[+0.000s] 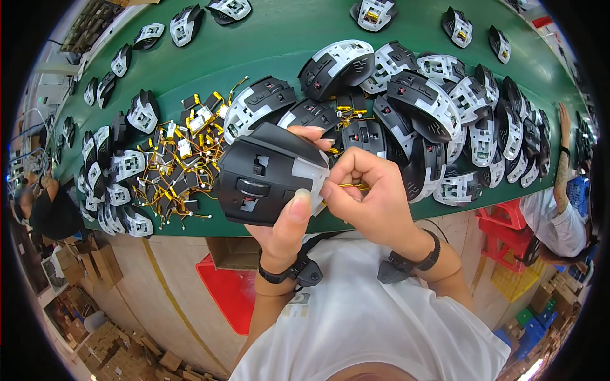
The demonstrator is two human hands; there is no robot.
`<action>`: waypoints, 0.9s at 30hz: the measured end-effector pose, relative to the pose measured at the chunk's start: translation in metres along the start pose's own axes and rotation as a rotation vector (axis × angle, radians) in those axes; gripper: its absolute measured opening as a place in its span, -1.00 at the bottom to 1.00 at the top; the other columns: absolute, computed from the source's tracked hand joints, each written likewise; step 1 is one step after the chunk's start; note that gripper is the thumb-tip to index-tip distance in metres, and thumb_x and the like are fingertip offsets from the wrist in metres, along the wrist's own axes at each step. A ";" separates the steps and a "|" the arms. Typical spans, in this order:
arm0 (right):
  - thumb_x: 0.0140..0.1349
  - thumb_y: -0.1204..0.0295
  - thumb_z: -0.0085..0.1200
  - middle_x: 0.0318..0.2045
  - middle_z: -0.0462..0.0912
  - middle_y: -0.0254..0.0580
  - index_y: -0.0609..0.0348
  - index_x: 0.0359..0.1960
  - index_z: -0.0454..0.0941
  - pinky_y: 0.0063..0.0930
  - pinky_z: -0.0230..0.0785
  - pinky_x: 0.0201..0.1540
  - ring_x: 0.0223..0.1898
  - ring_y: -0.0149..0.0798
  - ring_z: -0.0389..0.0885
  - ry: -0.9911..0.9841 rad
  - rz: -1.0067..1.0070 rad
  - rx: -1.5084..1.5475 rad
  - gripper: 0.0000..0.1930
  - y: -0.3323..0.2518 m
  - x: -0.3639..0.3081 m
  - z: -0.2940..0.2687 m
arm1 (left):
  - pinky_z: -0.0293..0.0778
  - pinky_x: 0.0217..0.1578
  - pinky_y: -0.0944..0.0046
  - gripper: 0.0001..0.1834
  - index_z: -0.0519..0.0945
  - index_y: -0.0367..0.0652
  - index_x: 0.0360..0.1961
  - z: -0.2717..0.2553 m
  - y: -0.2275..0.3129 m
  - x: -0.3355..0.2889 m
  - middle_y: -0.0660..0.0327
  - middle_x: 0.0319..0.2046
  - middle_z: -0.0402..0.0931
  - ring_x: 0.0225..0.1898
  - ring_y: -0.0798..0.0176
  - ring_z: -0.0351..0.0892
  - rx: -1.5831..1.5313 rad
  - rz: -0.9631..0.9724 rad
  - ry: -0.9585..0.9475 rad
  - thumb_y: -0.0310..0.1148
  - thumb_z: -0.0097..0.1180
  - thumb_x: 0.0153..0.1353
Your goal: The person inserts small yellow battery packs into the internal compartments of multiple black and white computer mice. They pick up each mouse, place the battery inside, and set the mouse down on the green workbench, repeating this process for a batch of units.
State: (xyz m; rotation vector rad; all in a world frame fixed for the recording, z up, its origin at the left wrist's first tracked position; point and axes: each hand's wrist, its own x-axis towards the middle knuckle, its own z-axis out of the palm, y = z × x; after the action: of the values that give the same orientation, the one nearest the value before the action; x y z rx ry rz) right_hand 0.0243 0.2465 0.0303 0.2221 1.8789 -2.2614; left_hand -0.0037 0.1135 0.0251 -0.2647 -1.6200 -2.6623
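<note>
My left hand (283, 236) grips a black and light-grey computer mouse (270, 166) above the near edge of the table. Its thumb lies along the near side, and fingertips show at the far side. The mouse's scroll wheel points left. At the grey right end, my right hand (375, 193) has its fingers pinched together on a thin yellow-orange wire (354, 186). Where this wire leads is hidden by my fingers and the mouse. Left of the mouse lies a heap of small black battery packs (181, 162) with yellow tape, thin wires and white plugs.
Many similar mice (422, 105) crowd the green table (254, 38) to the right, with more stacked at left (101, 171) and along the far side. A red stool (229, 292) and cardboard box (232, 253) stand below the near edge. Other people sit at both ends.
</note>
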 end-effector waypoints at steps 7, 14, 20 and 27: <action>0.24 0.51 0.14 -0.54 0.50 -0.48 0.27 -0.36 0.50 -0.73 0.12 -0.53 -0.54 -0.70 0.28 -0.025 -0.014 0.097 -0.90 0.004 -0.001 -0.001 | 0.50 -0.08 0.13 -0.31 0.31 -0.35 0.13 -0.001 -0.001 0.002 -0.16 0.01 0.46 -0.06 0.05 0.54 -0.054 0.000 0.034 -0.19 0.26 0.04; 0.28 0.51 0.10 -0.51 0.52 -0.43 0.30 -0.33 0.49 -0.76 0.18 -0.50 -0.50 -0.70 0.34 -0.042 -0.083 0.025 -0.90 0.003 -0.004 -0.004 | 0.50 -0.07 0.13 -0.29 0.29 -0.35 0.14 0.002 -0.003 0.001 -0.14 0.00 0.46 -0.06 0.07 0.54 -0.007 0.021 0.030 -0.18 0.27 0.04; 0.28 0.54 0.09 -0.50 0.52 -0.40 0.31 -0.34 0.47 -0.74 0.21 -0.50 -0.49 -0.68 0.36 -0.048 -0.065 0.078 -0.91 0.001 -0.002 -0.002 | 0.49 -0.05 0.14 -0.29 0.30 -0.34 0.14 0.002 -0.004 -0.001 -0.14 0.01 0.45 -0.03 0.08 0.53 0.022 0.039 0.037 -0.19 0.27 0.05; 0.26 0.54 0.10 -0.51 0.53 -0.40 0.31 -0.35 0.46 -0.73 0.21 -0.51 -0.50 -0.67 0.37 -0.031 -0.070 0.071 -0.91 0.007 0.001 -0.001 | 0.49 -0.06 0.14 -0.29 0.31 -0.36 0.12 -0.001 -0.007 0.001 -0.14 0.00 0.47 -0.04 0.08 0.54 -0.010 0.022 0.061 -0.17 0.27 0.03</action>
State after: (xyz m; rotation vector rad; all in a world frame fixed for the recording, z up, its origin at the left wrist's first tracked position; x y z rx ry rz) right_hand 0.0253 0.2462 0.0230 0.1322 1.8202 -2.3655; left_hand -0.0054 0.1163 0.0187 -0.1992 -1.5781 -2.6353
